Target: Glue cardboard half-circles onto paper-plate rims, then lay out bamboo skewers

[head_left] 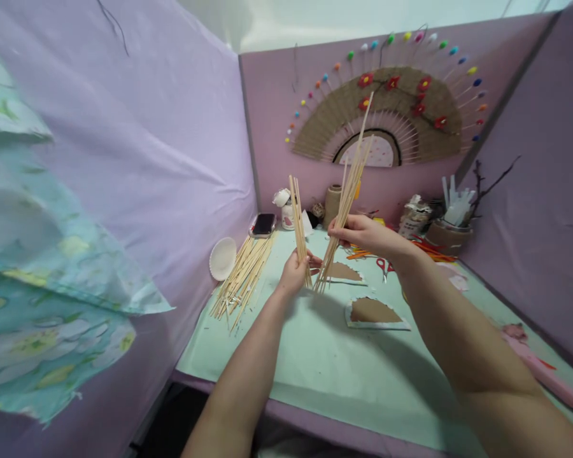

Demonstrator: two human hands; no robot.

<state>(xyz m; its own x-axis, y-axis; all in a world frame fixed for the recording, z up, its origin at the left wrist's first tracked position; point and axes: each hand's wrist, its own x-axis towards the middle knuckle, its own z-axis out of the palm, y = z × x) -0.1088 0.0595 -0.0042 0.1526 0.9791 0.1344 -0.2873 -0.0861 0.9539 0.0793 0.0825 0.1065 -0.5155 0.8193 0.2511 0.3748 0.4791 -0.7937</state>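
Note:
My left hand (pixel 296 272) is closed around a small bundle of thin wooden sticks (pixel 297 216), held nearly upright above the table. Beside it, my right hand (pixel 356 230) grips a larger, taller bundle of wooden sticks (pixel 348 187) that leans to the right. The lower ends of the two bundles come close together near my left fingers. Beneath and behind the hands lies a brown half-round cardboard piece (pixel 341 272) with a pale edge, partly hidden. A second half-round cardboard piece (pixel 375 310) lies nearer to me.
A heap of loose sticks (pixel 246 273) covers the table's left side, by a white scalloped dish (pixel 223 259) and a phone (pixel 263 224). Red-handled scissors (pixel 384 267) lie at right. A pink glue gun (pixel 544 369) rests near the right edge. A decorated fan (pixel 430 102) hangs behind.

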